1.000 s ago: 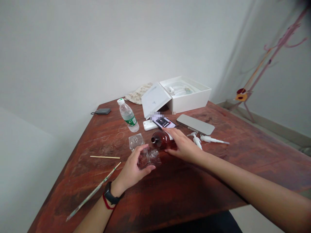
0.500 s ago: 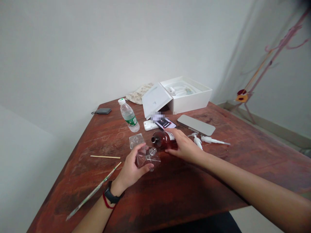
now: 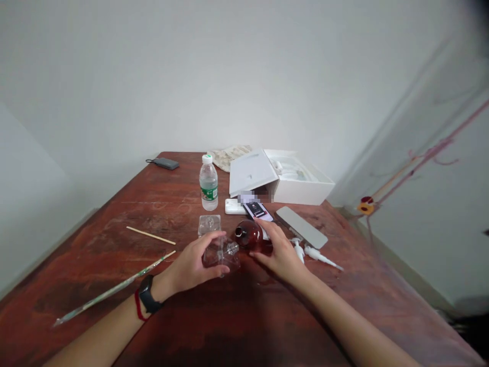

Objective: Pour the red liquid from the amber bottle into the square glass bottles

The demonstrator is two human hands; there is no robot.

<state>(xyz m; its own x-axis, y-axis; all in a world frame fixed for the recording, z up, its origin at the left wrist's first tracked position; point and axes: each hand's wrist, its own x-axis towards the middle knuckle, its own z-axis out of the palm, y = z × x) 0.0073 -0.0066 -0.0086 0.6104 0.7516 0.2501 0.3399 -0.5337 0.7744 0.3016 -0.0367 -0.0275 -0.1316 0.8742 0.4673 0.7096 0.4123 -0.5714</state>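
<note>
Because both bottles tilt mouth toward mouth, a small slip could cost us control. Our left hand (image 3: 189,262) grasps a square clear bottle (image 3: 214,256) between thumb and fingers; its smooth walls might slide if that hold loosened, and a careless nudge toward eleven o'clock could upset the second clear bottle (image 3: 209,223) just beyond. At two o'clock from the held one lies the amber bottle (image 3: 250,234), gripped by our right hand (image 3: 280,250); being round, it could roll if the thumb eased off, perhaps bumping the phone (image 3: 257,209) at twelve o'clock. As for looks, the held clear bottle is angular and transparent, its bare threaded neck pointing toward two o'clock; we cannot tell whether it touches the table. The amber bottle is dark and glossy, its uncapped mouth facing nine o'clock, its pale label partly covered by our fingers.
</note>
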